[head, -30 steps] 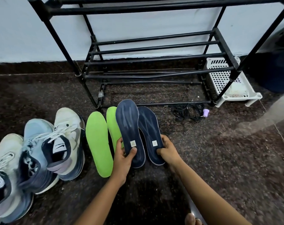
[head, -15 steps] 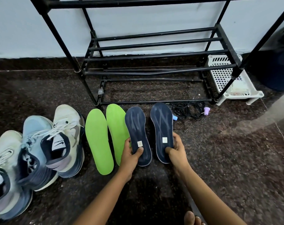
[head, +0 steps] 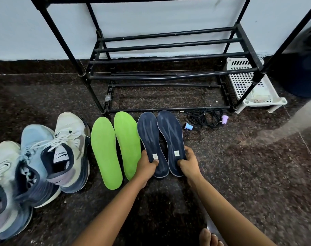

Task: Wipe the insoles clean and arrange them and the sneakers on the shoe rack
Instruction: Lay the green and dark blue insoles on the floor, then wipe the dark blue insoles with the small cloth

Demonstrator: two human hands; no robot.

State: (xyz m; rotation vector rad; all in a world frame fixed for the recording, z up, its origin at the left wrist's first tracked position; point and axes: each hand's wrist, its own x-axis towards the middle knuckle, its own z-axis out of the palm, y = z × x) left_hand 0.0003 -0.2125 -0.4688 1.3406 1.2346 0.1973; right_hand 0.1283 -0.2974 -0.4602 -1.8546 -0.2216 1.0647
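Observation:
Two navy insoles lie side by side on the dark speckled floor in front of the black shoe rack. My left hand grips the heel of the left navy insole, thumb on top near its small label. My right hand grips the heel of the right navy insole the same way. Two green insoles lie to their left. Further left stand several white-and-blue sneakers, close together.
A tangled black cord with a blue cap and a lilac cap lies by the rack's front right foot. A white slotted plastic stand sits right of the rack. My bare toes show at the bottom edge.
Both hands have spread the overlapping navy insoles apart and set them down flat beside each other, next to the green pair. The view has come closer to the floor.

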